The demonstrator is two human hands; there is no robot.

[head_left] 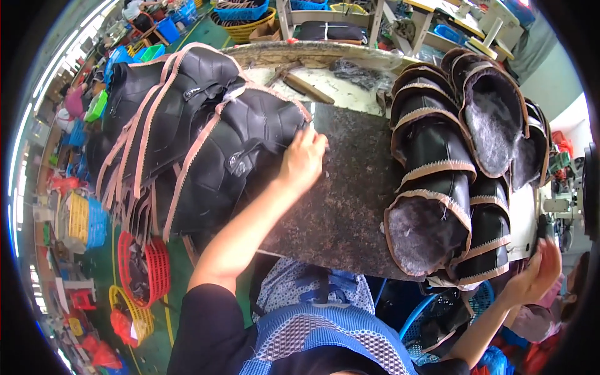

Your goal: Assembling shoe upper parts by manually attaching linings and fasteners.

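The person's left hand (303,159) lies at the near right corner of the top black panel (259,122), fingers curled and touching its edge; with the thumb hidden, one cannot tell whether it pinches. The panel is smooth and shiny, crossed by curved seams, with a zigzag-cut pinkish trim and a small loose flap to the left of the hand. Farther left, similar black panels (153,103) lie overlapped in a slumped heap, their pink edges fanned downward.

The right hand (536,275) is well apart from the left, its fingers extended and close together, with nothing visible in it. Just left of and beyond it stand nested black uppers (431,140) with grey fuzzy lining and tan zigzag rims.

Between the hands, the tabletop (337,187) is dark, mottled and scuffed. Beyond the left hand, a wooden-handled hammer (307,87) rests on its pale far part, near crumpled clear plastic (361,74).

Below and left of the left hand, a red basket (164,269) stands on the green floor (206,31); farther off are stacked baskets and cluttered work stations.
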